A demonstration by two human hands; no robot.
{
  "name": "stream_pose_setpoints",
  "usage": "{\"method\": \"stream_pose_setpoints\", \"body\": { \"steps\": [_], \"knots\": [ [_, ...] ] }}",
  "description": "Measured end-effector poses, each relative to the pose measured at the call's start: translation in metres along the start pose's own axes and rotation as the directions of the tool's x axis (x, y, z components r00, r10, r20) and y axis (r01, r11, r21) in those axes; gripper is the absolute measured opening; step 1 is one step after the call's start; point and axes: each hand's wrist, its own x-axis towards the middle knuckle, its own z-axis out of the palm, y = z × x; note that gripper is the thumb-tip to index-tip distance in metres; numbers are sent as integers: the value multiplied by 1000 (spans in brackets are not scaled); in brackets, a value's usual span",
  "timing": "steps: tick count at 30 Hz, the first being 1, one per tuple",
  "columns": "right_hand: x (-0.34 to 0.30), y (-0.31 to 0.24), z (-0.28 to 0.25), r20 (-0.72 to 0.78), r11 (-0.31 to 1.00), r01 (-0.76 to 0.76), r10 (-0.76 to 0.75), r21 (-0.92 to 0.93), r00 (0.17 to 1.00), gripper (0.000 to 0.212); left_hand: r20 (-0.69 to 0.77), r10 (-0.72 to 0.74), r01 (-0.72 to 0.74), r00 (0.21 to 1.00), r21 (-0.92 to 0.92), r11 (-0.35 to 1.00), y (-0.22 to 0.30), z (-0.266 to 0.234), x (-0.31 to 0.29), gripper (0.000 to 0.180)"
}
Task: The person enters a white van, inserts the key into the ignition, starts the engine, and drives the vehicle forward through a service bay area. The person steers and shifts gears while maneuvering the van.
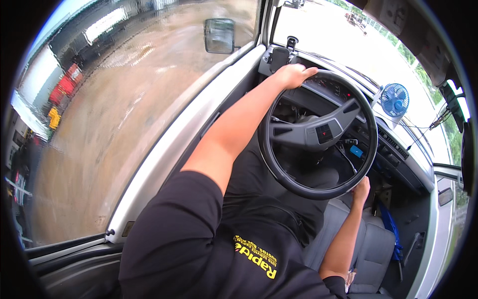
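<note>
A black steering wheel [303, 138] with a broad grey centre spoke sits in front of me, turned so that its spoke slants up to the right. My left hand [295, 76] is closed over the upper left of its rim, the arm stretched out along the door side. Lower down on the right, my right hand [362, 189] grips the rim with bent fingers, some of them hidden behind it. Past the wheel the instrument cluster [331, 91] shows a small red light. A blue-tipped object [356, 151] hangs below the dashboard, behind the rim.
A small blue fan [395, 99] stands on the dashboard, near a black phone holder [280, 59] at the left corner. Beside me are the side window with its mirror [219, 36] and grey seats [373, 249]. A folded blue item [391, 226] leans at the right.
</note>
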Motion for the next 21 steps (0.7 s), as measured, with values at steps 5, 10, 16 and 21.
{"method": "stream_pose_setpoints", "body": {
  "steps": [5,10,16,21],
  "knots": [
    [44,-51,-23,-144,975,-213,219,55,965,37,-141,-174,91,975,-461,883,-33,17,-96,68],
    [120,-165,-16,146,931,-364,366,-41,919,75,-320,-444,121,837,-683,721,-20,59,-169,55],
    [198,-256,44,179,878,10,86,-478,980,95,-249,-681,58,689,-917,394,39,125,-259,46],
    [209,-348,104,308,742,198,11,-641,951,83,96,-599,235,795,-959,158,91,158,-326,46]
  ]
}}
